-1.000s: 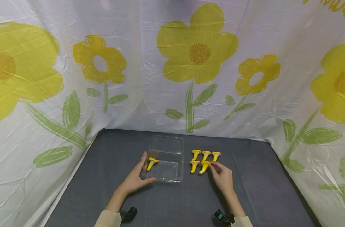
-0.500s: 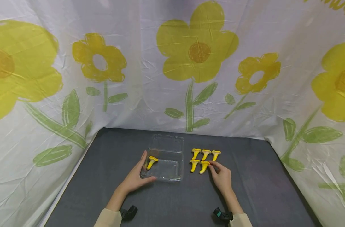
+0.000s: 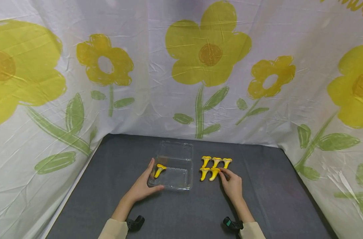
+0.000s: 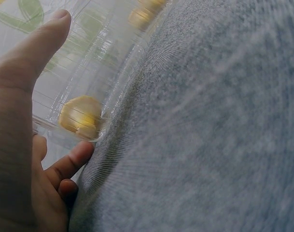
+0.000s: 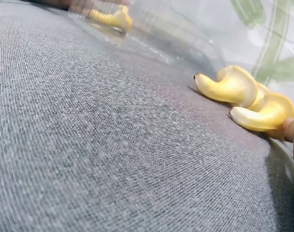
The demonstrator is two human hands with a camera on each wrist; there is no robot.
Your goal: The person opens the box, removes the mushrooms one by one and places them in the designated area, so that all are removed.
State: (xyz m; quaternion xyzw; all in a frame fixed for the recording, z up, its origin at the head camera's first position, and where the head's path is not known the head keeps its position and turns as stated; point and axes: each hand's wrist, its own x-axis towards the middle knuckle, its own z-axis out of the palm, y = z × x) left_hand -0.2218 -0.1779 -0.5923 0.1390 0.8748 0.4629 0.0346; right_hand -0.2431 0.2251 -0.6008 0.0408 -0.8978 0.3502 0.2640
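My left hand (image 3: 141, 187) rests with thumb and fingers spread around the near left corner of a clear plastic clamshell box (image 3: 172, 182), touching its sides. The box lies with its lid (image 3: 177, 151) folded back. Inside, at the left, lies one yellow toy mushroom (image 3: 160, 170), chanterelle-like with a flared cap. To the right of the box, my right hand (image 3: 233, 188) pinches the cap edge of another yellow mushroom (image 5: 260, 118), close beside its left neighbour (image 5: 224, 89). The right wrist view shows only the fingertips at this cap.
Behind the pinched mushroom and its neighbour, three more yellow mushrooms (image 3: 216, 162) lie in a row, stems toward me. Everything sits on a dark grey cloth-covered table (image 3: 187, 215). A white curtain (image 3: 151, 109) with printed yellow flowers borders the table's back and sides.
My right hand has shifted slightly left and away from me, moving the pinched mushroom closer in line with its neighbour. My left hand and the box have stayed in place.
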